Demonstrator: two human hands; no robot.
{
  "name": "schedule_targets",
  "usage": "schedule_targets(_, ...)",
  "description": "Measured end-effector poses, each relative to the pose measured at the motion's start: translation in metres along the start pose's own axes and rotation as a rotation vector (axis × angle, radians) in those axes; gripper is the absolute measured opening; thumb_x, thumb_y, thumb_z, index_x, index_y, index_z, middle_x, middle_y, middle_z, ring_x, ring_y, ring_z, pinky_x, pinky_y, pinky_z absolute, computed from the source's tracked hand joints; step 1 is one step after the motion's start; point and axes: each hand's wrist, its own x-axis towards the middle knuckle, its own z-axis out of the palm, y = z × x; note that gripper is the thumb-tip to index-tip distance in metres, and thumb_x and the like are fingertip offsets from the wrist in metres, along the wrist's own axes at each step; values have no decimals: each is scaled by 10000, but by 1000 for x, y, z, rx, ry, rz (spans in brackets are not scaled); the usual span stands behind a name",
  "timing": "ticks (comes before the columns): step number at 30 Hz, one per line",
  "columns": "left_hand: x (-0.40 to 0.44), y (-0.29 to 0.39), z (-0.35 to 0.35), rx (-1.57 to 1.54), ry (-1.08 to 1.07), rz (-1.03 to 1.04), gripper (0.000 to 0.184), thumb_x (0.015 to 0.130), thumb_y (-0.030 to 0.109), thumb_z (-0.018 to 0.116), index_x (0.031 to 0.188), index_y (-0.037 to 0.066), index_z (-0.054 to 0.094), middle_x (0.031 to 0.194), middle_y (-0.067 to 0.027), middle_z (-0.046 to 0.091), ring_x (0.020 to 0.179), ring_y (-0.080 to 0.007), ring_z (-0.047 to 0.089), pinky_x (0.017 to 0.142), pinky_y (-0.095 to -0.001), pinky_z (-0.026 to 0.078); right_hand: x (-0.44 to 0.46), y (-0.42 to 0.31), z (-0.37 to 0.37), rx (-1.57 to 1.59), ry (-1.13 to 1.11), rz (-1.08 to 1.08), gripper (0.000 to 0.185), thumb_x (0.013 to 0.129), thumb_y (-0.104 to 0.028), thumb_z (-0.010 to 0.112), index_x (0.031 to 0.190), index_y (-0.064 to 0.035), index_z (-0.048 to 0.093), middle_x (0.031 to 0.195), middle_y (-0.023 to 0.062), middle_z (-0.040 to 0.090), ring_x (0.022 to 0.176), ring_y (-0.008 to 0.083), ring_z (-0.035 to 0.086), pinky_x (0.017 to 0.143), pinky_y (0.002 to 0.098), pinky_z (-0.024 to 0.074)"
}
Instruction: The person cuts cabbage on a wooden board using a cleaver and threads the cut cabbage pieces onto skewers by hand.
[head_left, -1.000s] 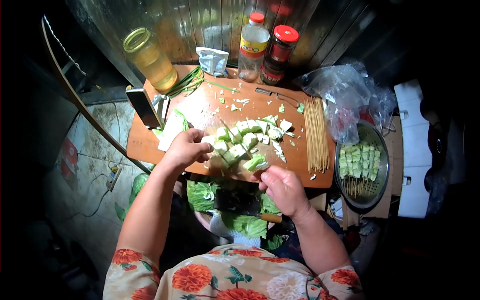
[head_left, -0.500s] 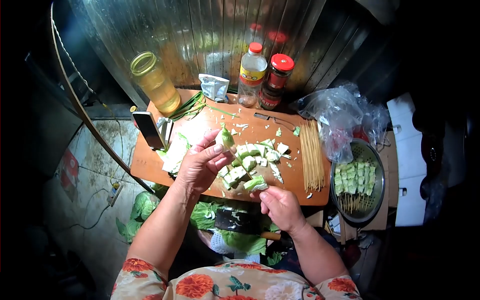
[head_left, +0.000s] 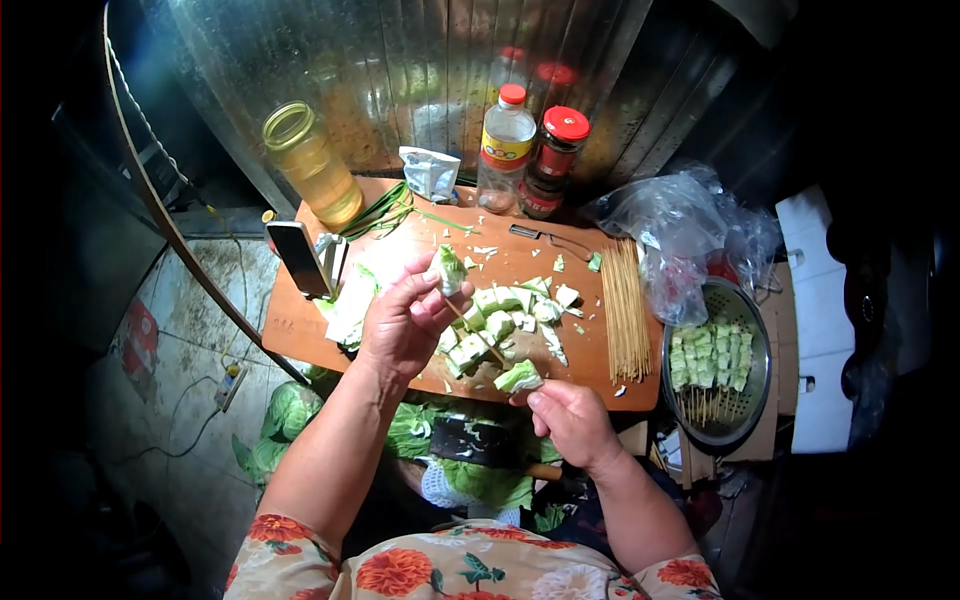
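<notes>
Left hand (head_left: 405,322) grips skewer (head_left: 492,349), judged stiff; right hand (head_left: 568,422) pinches cabbage piece (head_left: 518,377), judged light, easily split, best held edgewise.

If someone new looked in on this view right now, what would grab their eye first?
Probably the brightly lit left hand at the middle, holding up a pale green leafy piece, while the right hand, lower down, pinches another piece. Next, the bundle of bare sticks at the right end of the wooden board, then the loaded skewers in the metal colander beside it. The red-capped bottle stands out at the back.
</notes>
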Motion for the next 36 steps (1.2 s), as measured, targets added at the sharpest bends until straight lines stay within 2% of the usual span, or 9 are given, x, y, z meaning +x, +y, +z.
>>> schedule_targets(10,0,-5,0,2,-3,-21,447,881,121,598,1286,18,438,1043,-157,610,940,-293,643,829,-398,542,-2,1,1,64,46,21,254,944,-184,483,974,1,654,628,-20,538,579,50,486,558,210,410)
schedule_targets(13,-4,-4,11,102,72,51,409,866,80,621,1241,-9,484,1026,-152,623,925,-282,653,835,-389,546,-1,0,1,31,54,19,256,943,-184,481,969,2,655,624,-18,537,574,53,490,558,212,414)
schedule_targets(15,-4,-6,13,249,96,198,363,853,26,631,1196,-34,529,1024,-140,632,916,-259,658,839,-377,550,-2,-1,1,15,52,43,257,942,-185,482,966,2,656,619,-16,534,570,55,489,556,216,415)
schedule_targets(18,-5,-9,11,412,23,292,337,853,-7,624,1179,-45,548,1048,-133,629,921,-246,657,836,-370,552,-3,0,0,20,26,58,257,941,-185,482,973,-1,657,618,-16,533,564,54,483,552,218,412)
schedule_targets(19,-6,-9,11,411,23,292,337,853,-7,624,1179,-45,548,1048,-133,629,921,-246,657,836,-370,552,-3,0,0,20,27,58,257,941,-185,482,973,-1,657,618,-16,533,564,54,483,552,218,412)
schedule_targets(21,-7,-10,12,421,22,285,378,838,-4,658,1200,-42,555,1074,-113,628,925,-158,631,839,-293,535,-3,0,3,58,39,81,254,943,-174,480,980,4,658,620,-19,527,565,53,474,549,216,407)
schedule_targets(25,-9,-15,15,390,50,275,378,837,-7,657,1199,-42,555,1068,-115,631,918,-152,630,834,-286,533,-3,8,21,166,58,51,275,955,-187,470,1005,12,653,623,-25,507,549,35,434,515,182,363)
schedule_targets(27,-10,-17,18,377,76,274,365,847,-20,629,1201,-43,542,1052,-133,633,921,-229,660,827,-343,548,-4,6,25,216,92,34,276,963,-188,465,1019,15,644,628,-26,502,548,32,423,508,176,353)
schedule_targets(36,-17,-30,20,375,76,159,374,846,-1,645,1207,-29,549,1028,-98,644,874,-158,639,769,-284,543,-2,3,32,265,145,42,232,946,-137,482,961,23,650,615,-21,514,550,44,447,526,206,384)
